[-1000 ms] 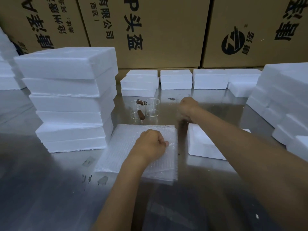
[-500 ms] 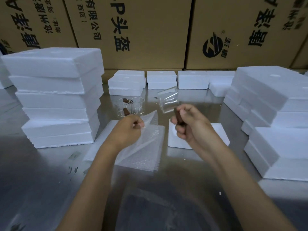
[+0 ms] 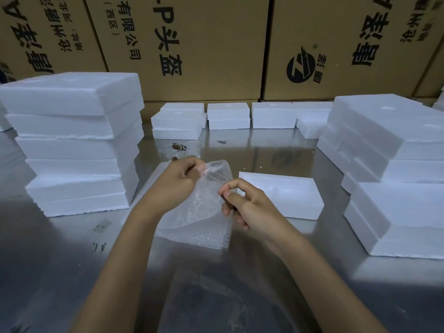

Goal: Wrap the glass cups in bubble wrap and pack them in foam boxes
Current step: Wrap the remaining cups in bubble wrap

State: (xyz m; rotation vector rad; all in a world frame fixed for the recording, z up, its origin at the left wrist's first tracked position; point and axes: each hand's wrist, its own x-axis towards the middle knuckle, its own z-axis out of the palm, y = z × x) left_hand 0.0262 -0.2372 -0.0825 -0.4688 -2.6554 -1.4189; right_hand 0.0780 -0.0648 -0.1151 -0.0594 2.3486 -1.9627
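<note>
Our left hand (image 3: 176,182) pinches the raised far corner of the top sheet of clear bubble wrap (image 3: 197,212), thumb and forefinger closed on its edge. Our right hand (image 3: 242,203) has its fingers curled, thumb and forefinger meeting at the sheet's right edge; something clear seems to lie between the hands, but we cannot tell whether it is a glass cup.

We judge we are starting the wrap, so we should keep the sheet taut, roll evenly, and tuck the loose ends in.

Just beyond the left hand, two small clear glass cups (image 3: 183,150) stand on the shiny steel table (image 3: 60,260). Just beside our right hand lies a flat white foam box (image 3: 281,194), with stacks of white foam boxes (image 3: 77,140) further out.
</note>
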